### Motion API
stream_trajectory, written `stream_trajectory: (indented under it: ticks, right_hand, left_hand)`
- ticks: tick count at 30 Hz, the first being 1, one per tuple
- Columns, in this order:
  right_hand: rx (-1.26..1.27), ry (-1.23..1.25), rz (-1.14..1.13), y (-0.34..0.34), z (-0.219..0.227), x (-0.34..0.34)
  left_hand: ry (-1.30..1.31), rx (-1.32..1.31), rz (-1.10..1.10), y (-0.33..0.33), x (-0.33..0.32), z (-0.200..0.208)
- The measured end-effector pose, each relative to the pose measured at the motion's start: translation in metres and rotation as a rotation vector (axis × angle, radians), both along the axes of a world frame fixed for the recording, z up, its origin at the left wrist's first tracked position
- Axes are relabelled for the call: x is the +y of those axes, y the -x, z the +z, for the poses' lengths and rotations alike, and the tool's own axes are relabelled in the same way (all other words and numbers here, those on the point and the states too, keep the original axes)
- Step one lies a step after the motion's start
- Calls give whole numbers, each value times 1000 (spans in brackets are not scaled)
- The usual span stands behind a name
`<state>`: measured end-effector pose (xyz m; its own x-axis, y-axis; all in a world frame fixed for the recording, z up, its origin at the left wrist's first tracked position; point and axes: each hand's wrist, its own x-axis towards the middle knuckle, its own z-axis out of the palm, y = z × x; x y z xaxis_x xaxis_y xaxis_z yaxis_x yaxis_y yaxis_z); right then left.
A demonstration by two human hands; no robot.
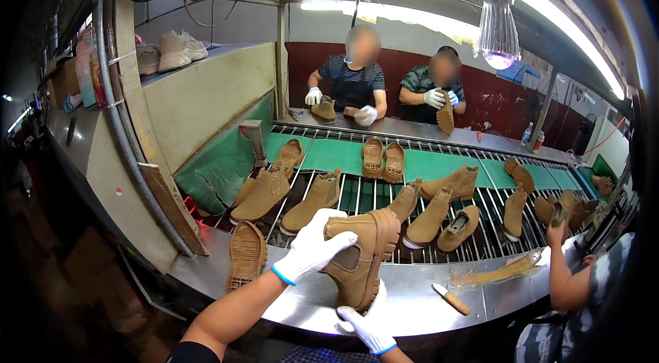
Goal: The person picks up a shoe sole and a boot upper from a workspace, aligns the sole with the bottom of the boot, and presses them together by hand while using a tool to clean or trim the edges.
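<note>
A tan ankle boot [351,232] with a dark elastic side panel is tilted in front of me, its chunky lugged sole facing right. My left hand [316,248], in a white knitted glove with a blue cuff, grips its upper from the left. The gloved right hand [369,325] supports the boot's lower end from below; part of those fingers is hidden behind the boot. On the metal ledge to the left lies a loose brown sole [246,253], its ribbed inside up. A small knife with a wooden handle [453,301] rests on the ledge to the right.
Beyond the ledge runs a roller conveyor [357,195] with several tan boots [264,193] and soles [372,157]. A yellowish wrapped strip [504,268] lies at right. Two gloved people work across; another person's bare hand [557,232] holds a boot at right. A lamp [497,33] hangs overhead.
</note>
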<state>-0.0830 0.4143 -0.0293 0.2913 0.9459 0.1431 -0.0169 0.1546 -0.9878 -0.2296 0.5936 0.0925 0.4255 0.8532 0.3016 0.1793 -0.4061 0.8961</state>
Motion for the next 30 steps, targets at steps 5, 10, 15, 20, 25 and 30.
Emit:
stream_trajectory:
  ticks: [5, 10, 15, 20, 25, 30]
  right_hand:
    - [-16, 78, -14, -22, 26, 15]
    - [40, -77, 118, -78, 84, 56]
    - [-425, 167, 170, -59, 93, 74]
    - [-262, 133, -136, -29, 20, 12]
    - [58, -143, -219, -72, 19, -8]
    - [49, -80, -388, -226, 91, 9]
  left_hand:
    - [2, -50, 71, 10, -1, 3]
    - [-27, -8, 55, -3, -7, 13]
    - [-105, -121, 86, 12, -14, 14]
    - [-144, -50, -31, -18, -50, 38]
    - [176, -367, -585, -39, -73, 21]
    - [-203, 445, -220, -6, -79, -19]
